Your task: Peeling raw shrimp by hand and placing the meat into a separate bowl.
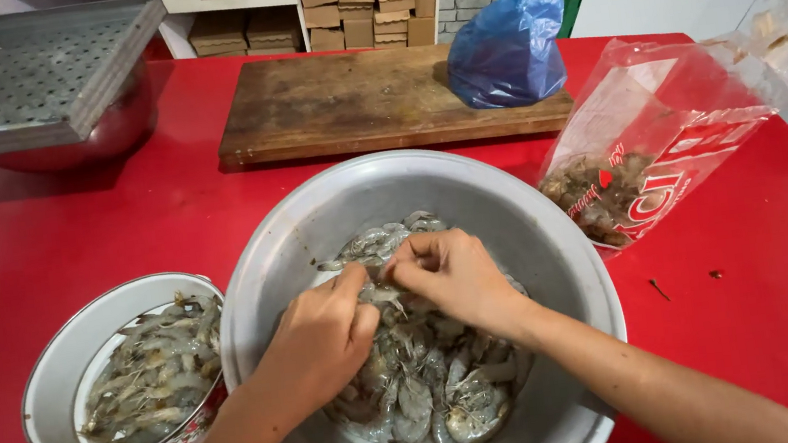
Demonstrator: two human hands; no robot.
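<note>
- Two hands meet over a large metal basin on the red bench; the left hand and right hand have their fingertips pinched together on one raw shrimp between them, so each grip is clamped on that shrimp.
- Directly below the grip, the basin holds a heap of grey raw shrimp, whole, piled from its middle toward its near wall; the bare metal of the far wall shows beyond the fingers.
- Left of the grip and nearer the person, a white enamel bowl with a thin rim stands just beside the basin, its edge touching or nearly touching the basin's wall; it holds more shrimp, lying in a shallow layer.
- Right of the grip and a little beyond it, a clear plastic bag with red print lies on the bench, mouth toward the basin; brownish shrimp scraps sit in its lower end.
- Beyond the grip, past the basin's far rim, a wooden cutting board lies flat, with a tied blue plastic bag on its right end; what is in it cannot be told.
- Far left beyond the grip, a perforated metal tray rests on top of a steel bowl.
</note>
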